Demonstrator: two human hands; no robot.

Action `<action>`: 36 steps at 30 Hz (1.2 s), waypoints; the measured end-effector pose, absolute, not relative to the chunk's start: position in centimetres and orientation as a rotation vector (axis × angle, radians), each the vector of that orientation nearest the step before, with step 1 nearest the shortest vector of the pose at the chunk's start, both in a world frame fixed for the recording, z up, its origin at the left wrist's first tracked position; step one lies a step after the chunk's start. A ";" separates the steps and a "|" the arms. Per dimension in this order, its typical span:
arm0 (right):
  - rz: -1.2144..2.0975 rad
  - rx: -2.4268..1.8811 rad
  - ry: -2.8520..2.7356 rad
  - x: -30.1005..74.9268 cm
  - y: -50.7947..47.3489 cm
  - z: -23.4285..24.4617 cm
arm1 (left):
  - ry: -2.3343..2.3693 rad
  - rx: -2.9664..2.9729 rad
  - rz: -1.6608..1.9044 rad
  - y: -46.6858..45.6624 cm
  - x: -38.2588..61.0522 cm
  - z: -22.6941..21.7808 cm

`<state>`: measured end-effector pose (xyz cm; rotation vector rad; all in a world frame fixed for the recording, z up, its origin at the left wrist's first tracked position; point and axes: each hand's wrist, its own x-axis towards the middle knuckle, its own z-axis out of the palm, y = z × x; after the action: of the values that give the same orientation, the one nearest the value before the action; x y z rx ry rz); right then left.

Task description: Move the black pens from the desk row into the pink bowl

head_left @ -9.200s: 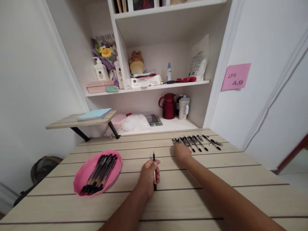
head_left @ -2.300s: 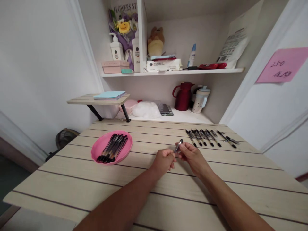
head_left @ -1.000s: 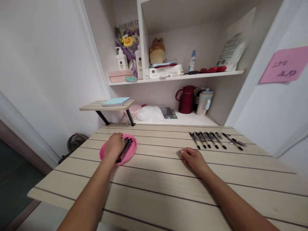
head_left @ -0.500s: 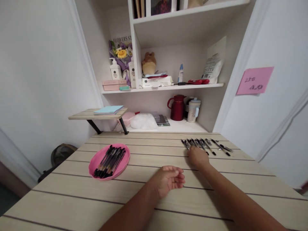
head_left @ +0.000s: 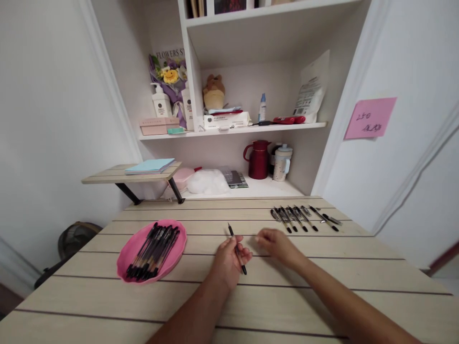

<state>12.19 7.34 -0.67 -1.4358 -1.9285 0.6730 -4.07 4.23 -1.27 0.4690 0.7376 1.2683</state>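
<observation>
My left hand [head_left: 229, 260] holds a slim black pen [head_left: 237, 253] between thumb and fingers above the middle of the table. The pen is tilted, its pointed tip up and away from me, its dark end by my palm. Just to the right, my right hand [head_left: 278, 246] is closed with its fingers curled, apart from the pen; whatever might be in it is hidden. Beyond it, several pens [head_left: 299, 217] and small dark clear pieces lie in a row. A pink scalloped plate [head_left: 124, 253] at the left bears a heap of black pens [head_left: 154, 251].
A small raised stand [head_left: 107, 176] with light blue paper [head_left: 150, 166] stands at the table's back left. Behind the table are white shelves [head_left: 229, 131] with a red jug [head_left: 258, 160], a light tumbler [head_left: 283, 163] and a white fluffy bundle [head_left: 208, 181].
My right hand has come back left from the row of pens. A pen is now in my left hand, which was empty and half curled. The view has shifted slightly.
</observation>
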 end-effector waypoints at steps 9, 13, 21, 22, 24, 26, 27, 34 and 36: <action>0.043 -2.008 -1.847 19.8 13.5 -0.1 | 0.723 0.516 1.217 4.0 -3.9 -1.3; 0.043 -2.038 -1.850 19.4 13.8 -0.9 | 0.729 0.536 1.217 4.0 -3.8 -1.2; 0.112 -2.006 -1.804 18.6 14.2 -0.5 | 0.733 0.581 1.212 4.0 -3.8 -1.3; 0.132 -1.982 -1.804 18.5 14.0 -0.4 | 0.738 0.605 1.208 4.0 -3.8 -1.4; 0.185 -1.922 -1.809 18.2 13.3 -0.3 | 0.759 0.678 1.184 3.9 -3.7 -1.5; 0.252 -1.860 -1.816 17.6 12.2 -0.7 | 0.794 0.774 1.138 3.6 -3.5 -1.4; 0.336 -1.817 -1.793 17.1 11.4 -1.0 | 0.814 0.822 1.109 3.5 -3.4 -1.4; 1.252 -1.269 -1.137 13.1 6.0 -1.0 | 0.853 1.054 0.988 2.7 -3.1 -1.3; 1.295 -1.155 -0.977 12.5 5.2 0.0 | 0.880 1.094 0.969 2.5 -3.1 -1.3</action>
<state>12.49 5.20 -0.04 -1.1547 -0.9770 1.2953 -3.06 2.54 -1.26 1.0941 0.8804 0.9692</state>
